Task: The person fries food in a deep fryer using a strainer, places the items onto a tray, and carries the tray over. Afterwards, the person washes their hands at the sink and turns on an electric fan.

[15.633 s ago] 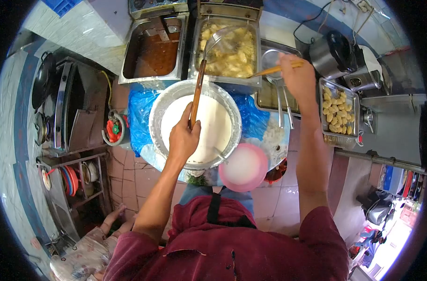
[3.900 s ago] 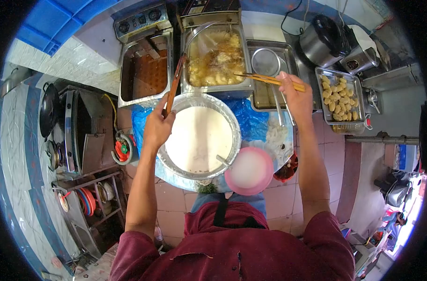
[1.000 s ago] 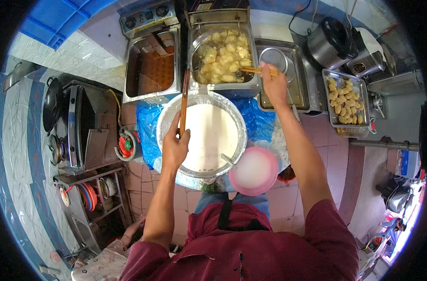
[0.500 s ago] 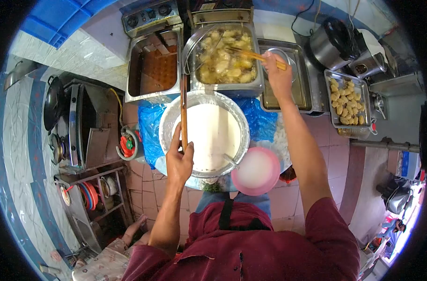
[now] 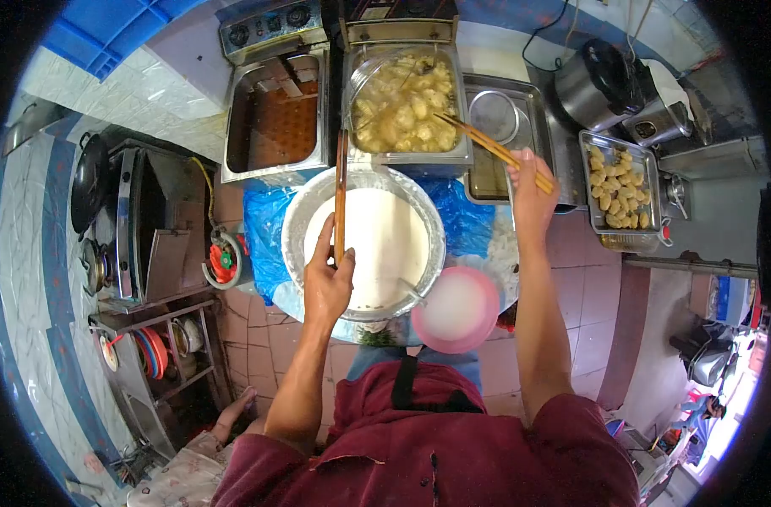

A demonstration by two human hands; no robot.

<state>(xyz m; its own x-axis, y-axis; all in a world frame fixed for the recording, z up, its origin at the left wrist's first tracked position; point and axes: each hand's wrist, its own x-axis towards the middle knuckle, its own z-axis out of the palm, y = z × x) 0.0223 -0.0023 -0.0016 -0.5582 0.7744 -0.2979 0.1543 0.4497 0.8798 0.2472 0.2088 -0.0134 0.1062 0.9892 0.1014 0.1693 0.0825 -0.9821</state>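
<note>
My left hand (image 5: pixel 327 283) is closed around the wooden handle (image 5: pixel 341 203) of a wire skimmer, over the left side of a large bowl of white batter (image 5: pixel 377 245). The skimmer's head reaches into the deep fryer (image 5: pixel 468 139) and is partly hidden by oil and food. Pale golden fried pieces (image 5: pixel 415 106) crowd the bubbling oil. In my right hand (image 5: pixel 533 194) is a pair of long wooden chopsticks (image 5: pixel 487 142), their tips at the fryer's right edge. A pink bowl of whitish liquid (image 5: pixel 456 309) stands beside the batter bowl.
A second fryer vat with brown oil (image 5: pixel 276 127) is at the left. Right of the fryer lies a metal tray (image 5: pixel 529 127) with a round ring on it. Farther right, a tray (image 5: pixel 618 183) holds several browned pieces. Someone's bare leg (image 5: pixel 233 414) shows at lower left.
My right hand has drawn back right and toward me, pulling the chopsticks from mid-fryer to its right edge. The skimmer's head has gone lower into the oil. My left hand keeps its hold.
</note>
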